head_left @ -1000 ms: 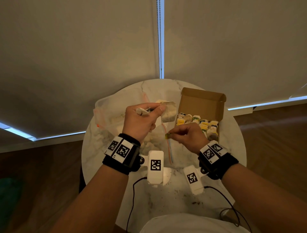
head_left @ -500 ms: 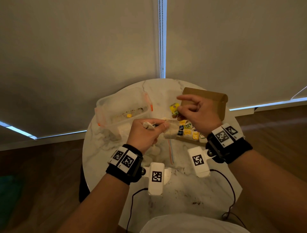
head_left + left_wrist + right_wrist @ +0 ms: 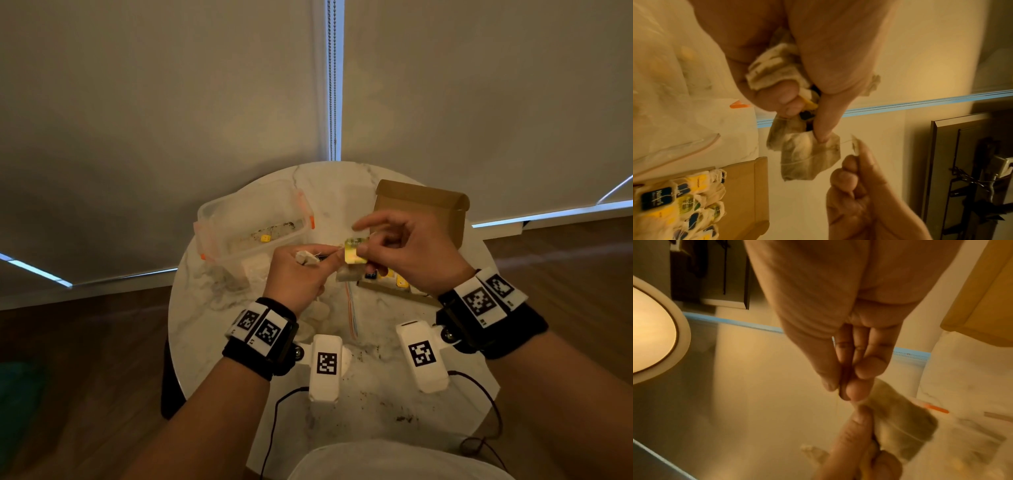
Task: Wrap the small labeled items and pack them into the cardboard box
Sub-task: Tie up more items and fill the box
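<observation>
Cardboard box [image 3: 419,205] lies on the marble table [image 3: 342,370], just beyond the right hand [image 3: 411,250]. Left hand [image 3: 298,274] clutches bunched tea bags, one tea bag [image 3: 809,155] dangling; right fingers pinch its tag [image 3: 356,251], string taut between hands.

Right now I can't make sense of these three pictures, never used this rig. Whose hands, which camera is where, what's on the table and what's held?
No machine: a person's bare hands with cameras strapped on. One picture looks down from the head; the other two look along each wrist.

On the round marble table stand a clear plastic tub and an open cardboard box holding wrapped tea bags.

The left hand grips several tea bags. The right hand pinches a yellow paper tag, joined to one bag by a thin string.
</observation>
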`<state>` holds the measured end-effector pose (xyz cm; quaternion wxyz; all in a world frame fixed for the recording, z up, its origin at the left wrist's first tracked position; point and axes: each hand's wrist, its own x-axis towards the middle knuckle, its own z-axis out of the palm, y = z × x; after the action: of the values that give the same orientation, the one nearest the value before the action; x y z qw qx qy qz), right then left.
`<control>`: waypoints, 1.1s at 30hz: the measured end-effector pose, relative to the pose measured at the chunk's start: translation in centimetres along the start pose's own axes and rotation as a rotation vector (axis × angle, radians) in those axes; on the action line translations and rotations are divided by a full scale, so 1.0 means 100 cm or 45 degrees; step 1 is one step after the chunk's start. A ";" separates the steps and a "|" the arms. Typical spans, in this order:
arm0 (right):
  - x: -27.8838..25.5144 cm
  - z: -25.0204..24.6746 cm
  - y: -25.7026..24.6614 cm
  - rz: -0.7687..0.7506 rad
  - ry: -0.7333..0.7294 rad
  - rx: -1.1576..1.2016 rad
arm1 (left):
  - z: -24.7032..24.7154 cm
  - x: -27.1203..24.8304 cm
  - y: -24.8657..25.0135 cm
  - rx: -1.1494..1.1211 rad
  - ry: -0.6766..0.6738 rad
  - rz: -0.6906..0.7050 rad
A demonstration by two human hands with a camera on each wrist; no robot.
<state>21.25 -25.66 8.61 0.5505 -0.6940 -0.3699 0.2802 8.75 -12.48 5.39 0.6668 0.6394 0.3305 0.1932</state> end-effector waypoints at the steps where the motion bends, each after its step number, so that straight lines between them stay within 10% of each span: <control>1: 0.000 0.000 0.002 0.025 -0.012 -0.030 | 0.001 0.000 0.001 -0.004 0.001 0.004; 22: 0.010 -0.009 0.009 0.190 0.247 -0.158 | -0.007 0.003 0.003 0.072 -0.015 0.137; 33: 0.012 -0.005 -0.002 0.161 -0.043 -0.105 | -0.010 0.007 0.005 0.165 -0.060 0.217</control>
<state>22.28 -24.87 8.91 0.4963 -0.7333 -0.3458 0.3104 8.68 -11.23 5.76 0.6128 0.7113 0.2709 0.2124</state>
